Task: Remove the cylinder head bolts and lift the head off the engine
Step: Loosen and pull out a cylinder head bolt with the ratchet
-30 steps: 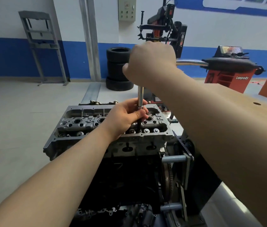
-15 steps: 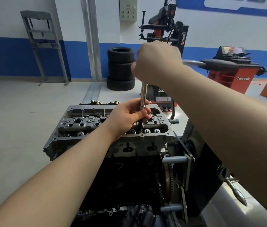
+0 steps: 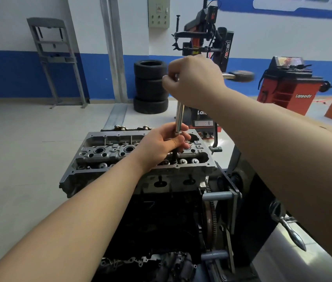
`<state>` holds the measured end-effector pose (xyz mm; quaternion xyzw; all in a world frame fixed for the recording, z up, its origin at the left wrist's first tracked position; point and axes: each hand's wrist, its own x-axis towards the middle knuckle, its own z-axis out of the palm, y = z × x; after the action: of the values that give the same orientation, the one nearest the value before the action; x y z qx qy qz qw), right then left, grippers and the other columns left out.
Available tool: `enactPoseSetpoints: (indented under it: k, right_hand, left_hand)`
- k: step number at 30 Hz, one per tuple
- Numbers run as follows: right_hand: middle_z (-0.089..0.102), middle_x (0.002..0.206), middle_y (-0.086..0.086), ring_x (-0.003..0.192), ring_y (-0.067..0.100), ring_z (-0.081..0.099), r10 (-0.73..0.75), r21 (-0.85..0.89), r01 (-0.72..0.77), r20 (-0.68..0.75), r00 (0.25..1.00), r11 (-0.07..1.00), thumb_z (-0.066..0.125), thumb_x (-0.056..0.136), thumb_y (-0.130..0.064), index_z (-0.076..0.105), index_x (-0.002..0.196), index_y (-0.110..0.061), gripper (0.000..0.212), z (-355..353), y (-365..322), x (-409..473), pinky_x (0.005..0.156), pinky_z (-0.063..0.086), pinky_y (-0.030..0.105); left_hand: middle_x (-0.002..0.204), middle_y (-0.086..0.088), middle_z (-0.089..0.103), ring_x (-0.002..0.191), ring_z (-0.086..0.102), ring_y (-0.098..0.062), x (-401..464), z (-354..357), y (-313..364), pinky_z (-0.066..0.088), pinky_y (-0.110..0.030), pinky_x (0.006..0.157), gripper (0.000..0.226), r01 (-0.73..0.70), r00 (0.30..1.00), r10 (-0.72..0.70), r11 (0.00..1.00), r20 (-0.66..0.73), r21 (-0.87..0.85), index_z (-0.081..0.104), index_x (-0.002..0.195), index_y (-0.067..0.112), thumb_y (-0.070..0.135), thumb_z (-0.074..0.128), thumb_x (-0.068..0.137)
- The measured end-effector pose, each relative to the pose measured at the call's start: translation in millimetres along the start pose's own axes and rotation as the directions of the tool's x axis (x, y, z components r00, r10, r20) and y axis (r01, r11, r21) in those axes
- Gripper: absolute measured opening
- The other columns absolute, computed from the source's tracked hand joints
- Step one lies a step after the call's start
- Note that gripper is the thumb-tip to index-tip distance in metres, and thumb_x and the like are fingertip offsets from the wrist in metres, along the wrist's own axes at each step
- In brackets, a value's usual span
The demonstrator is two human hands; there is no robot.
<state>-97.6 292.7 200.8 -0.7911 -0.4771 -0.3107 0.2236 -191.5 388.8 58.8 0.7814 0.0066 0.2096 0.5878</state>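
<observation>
Since a second ago the wrench handle (image 3: 240, 75) has swung round toward the right hand, so less of it now sticks out past the fist, and its black grip is blurred. That right hand (image 3: 195, 80) sits high above the engine with its fingers (image 3: 170, 82) curled tight round the head of the wrench. From the fist a long shiny extension bar (image 3: 179, 119) drops nearly upright to the cylinder head (image 3: 120, 157). The left hand (image 3: 161, 146) holds the bar low down, fingers (image 3: 178, 141) wrapped round it with the thumb across the front, just above where the dark socket end goes into a bolt hole near the right end of the head; the bolt itself cannot be seen. The head lies flat on top of the engine block (image 3: 161, 216), which is clamped in a stand (image 3: 230, 196) with a toothed flywheel (image 3: 210, 222) beside it. Farther back on the floor stand a stack of tyres (image 3: 151, 86), a tyre changer (image 3: 208, 37), a red wheel balancer (image 3: 289, 88) and a grey rack (image 3: 53, 58) against the blue and white wall
</observation>
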Motion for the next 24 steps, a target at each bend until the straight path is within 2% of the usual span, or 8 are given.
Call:
enactPoseSetpoints:
  k: [3,6,9,12,14,17,20,24]
  right_hand:
    - [0.044,0.068,0.000,0.057,0.024,0.038,0.091,-0.346,-0.089,-0.012,0.996,0.934,0.052,0.091,-0.037,0.037,0.067,-0.021,0.032,0.5,-8.1,3.6,0.052,0.023,0.030]
    - [0.041,0.064,0.000,0.053,0.023,0.032,0.015,-0.410,-0.033,-0.048,0.999,0.912,0.052,0.090,-0.038,0.040,0.068,-0.023,0.030,3.9,-18.5,-1.2,0.051,0.017,0.030]
    - [0.047,0.063,-0.007,0.060,0.026,0.048,-0.080,-0.253,0.064,-0.052,0.995,0.965,0.051,0.089,-0.052,0.056,0.075,-0.026,0.030,5.7,-12.9,1.0,0.053,0.025,0.028]
    - [0.050,0.060,-0.006,0.068,0.019,0.050,-0.031,0.105,0.031,0.005,0.999,0.994,0.058,0.090,-0.043,0.056,0.069,-0.024,0.028,0.1,7.3,1.0,0.059,0.036,0.030]
    - [0.049,0.062,-0.005,0.069,0.020,0.050,0.005,0.167,-0.010,0.029,1.000,0.986,0.058,0.092,-0.036,0.052,0.064,-0.025,0.031,-0.9,12.3,-0.5,0.062,0.041,0.033]
    - [0.046,0.066,-0.001,0.068,0.031,0.050,0.066,-0.162,-0.064,0.012,0.998,0.985,0.052,0.091,-0.037,0.044,0.064,-0.022,0.031,0.5,2.3,5.7,0.055,0.031,0.031]
    - [0.042,0.066,0.003,0.055,0.024,0.038,0.065,-0.419,-0.054,0.013,0.998,0.907,0.052,0.092,-0.035,0.037,0.065,-0.020,0.034,1.2,-11.0,8.0,0.051,0.022,0.029]
    - [0.047,0.064,0.000,0.056,0.026,0.044,-0.046,-0.340,0.034,-0.028,0.999,0.940,0.050,0.088,-0.050,0.049,0.067,-0.020,0.037,6.0,-18.7,6.7,0.052,0.023,0.029]
  left_hand:
    - [0.117,-0.018,0.073,0.101,0.077,-0.025,0.2,1.4,0.3,0.063,-0.033,0.092,0.024,0.006,0.999,-0.006,1.000,-0.034,-0.002,0.066,0.129,0.006,0.004,0.061,0.106]
    - [0.116,-0.019,0.074,0.100,0.077,-0.028,-0.1,0.3,-2.7,0.063,-0.038,0.094,0.023,0.013,0.998,-0.016,0.999,-0.053,-0.050,0.066,0.127,0.002,0.001,0.063,0.104]
    - [0.121,-0.008,0.076,0.106,0.077,-0.026,-0.8,-0.8,-3.4,0.063,-0.038,0.096,0.027,0.002,0.998,-0.004,0.999,-0.059,-0.038,0.065,0.132,0.008,0.004,0.062,0.105]
    - [0.125,-0.001,0.076,0.111,0.076,-0.021,0.1,0.1,-2.8,0.062,-0.036,0.098,0.031,-0.001,0.999,0.000,0.999,-0.034,-0.038,0.064,0.136,0.018,0.005,0.057,0.108]
    - [0.119,-0.002,0.077,0.107,0.077,-0.022,1.3,-0.2,-4.6,0.062,-0.038,0.099,0.028,-0.005,0.999,0.004,1.000,-0.037,-0.031,0.067,0.130,0.019,0.005,0.056,0.108]
    - [0.114,-0.008,0.077,0.102,0.078,-0.024,2.8,-0.5,-6.1,0.063,-0.036,0.095,0.027,-0.017,0.998,0.014,0.999,-0.060,-0.043,0.070,0.122,0.022,0.003,0.058,0.107]
    - [0.111,-0.010,0.077,0.101,0.078,-0.027,3.9,-0.9,-8.5,0.063,-0.035,0.094,0.024,-0.013,0.997,0.008,0.998,-0.080,-0.066,0.071,0.122,0.019,0.004,0.061,0.106]
    - [0.113,-0.005,0.078,0.105,0.077,-0.026,2.6,-4.7,-11.5,0.063,-0.037,0.094,0.028,-0.015,0.995,0.006,0.996,-0.102,-0.085,0.067,0.129,0.014,0.003,0.063,0.104]
